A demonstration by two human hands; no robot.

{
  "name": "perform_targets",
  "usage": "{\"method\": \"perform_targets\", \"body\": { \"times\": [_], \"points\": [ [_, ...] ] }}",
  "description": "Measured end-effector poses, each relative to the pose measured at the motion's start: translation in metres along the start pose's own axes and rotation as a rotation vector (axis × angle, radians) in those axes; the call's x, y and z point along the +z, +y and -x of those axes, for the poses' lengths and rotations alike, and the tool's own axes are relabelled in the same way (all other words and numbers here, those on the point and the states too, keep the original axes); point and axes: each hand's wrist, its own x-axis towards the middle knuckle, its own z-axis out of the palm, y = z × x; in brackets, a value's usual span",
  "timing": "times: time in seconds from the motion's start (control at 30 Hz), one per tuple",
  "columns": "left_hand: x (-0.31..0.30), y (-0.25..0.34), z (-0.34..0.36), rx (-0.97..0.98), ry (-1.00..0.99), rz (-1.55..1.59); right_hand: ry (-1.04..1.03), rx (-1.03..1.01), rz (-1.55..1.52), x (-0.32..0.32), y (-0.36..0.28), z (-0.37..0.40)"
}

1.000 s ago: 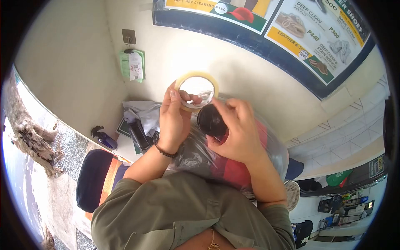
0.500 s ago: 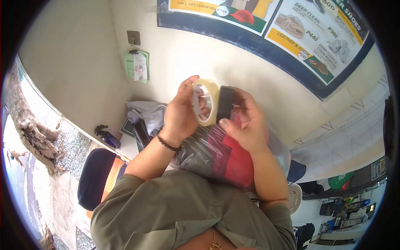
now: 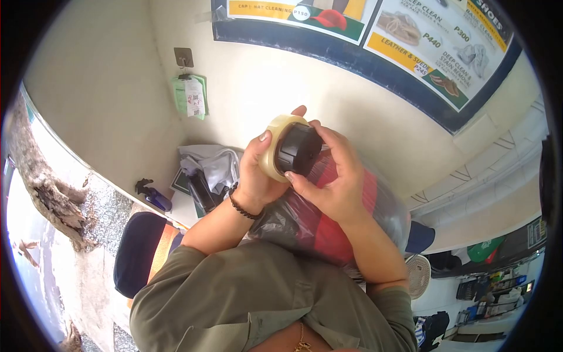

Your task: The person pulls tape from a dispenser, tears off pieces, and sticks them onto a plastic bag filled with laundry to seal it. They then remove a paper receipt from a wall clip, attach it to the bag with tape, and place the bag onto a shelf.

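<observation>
My left hand [image 3: 258, 177] is closed round a roll of clear yellowish packing tape [image 3: 271, 141], its thumb on the near face and a fingertip showing past the top. A black round plastic hub [image 3: 302, 151] sits at the opening of the roll, partly inside it. Thumb and fingers of my right hand [image 3: 335, 186] grip the hub by its outer edge. Beneath both hands lies a large clear plastic bag [image 3: 384, 208] packed with red and dark cloth.
Grey cloth [image 3: 214, 161] and a black object [image 3: 201, 190] lie left of the bag. A spray bottle [image 3: 153, 196] stands farther left, above a dark chair back [image 3: 139, 252]. Price posters [image 3: 410, 53] and clipped papers [image 3: 190, 97] hang on the wall.
The black hub, held beside the tape roll before, now sits in the roll's opening. The roll has turned, and my two hands have come closer together.
</observation>
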Motion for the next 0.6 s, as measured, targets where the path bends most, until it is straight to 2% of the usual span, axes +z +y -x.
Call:
{"method": "perform_targets", "body": {
  "times": [0.13,0.4,0.5,0.6],
  "points": [
    [-0.003,-0.003,-0.001,-0.037,-0.04,0.055,0.015,-0.074,0.086,-0.001,-0.005,-0.001],
    [-0.003,0.0,-0.002,-0.021,-0.044,-0.069,-0.017,-0.191,0.186,-0.001,-0.003,-0.003],
    [-0.003,-0.001,-0.003,0.006,-0.015,-0.133,-0.05,-0.129,0.135,0.003,-0.004,0.001],
    [-0.003,-0.004,-0.005,0.026,-0.018,-0.156,-0.115,-0.157,0.259,0.007,-0.004,0.002]
  ]
}}
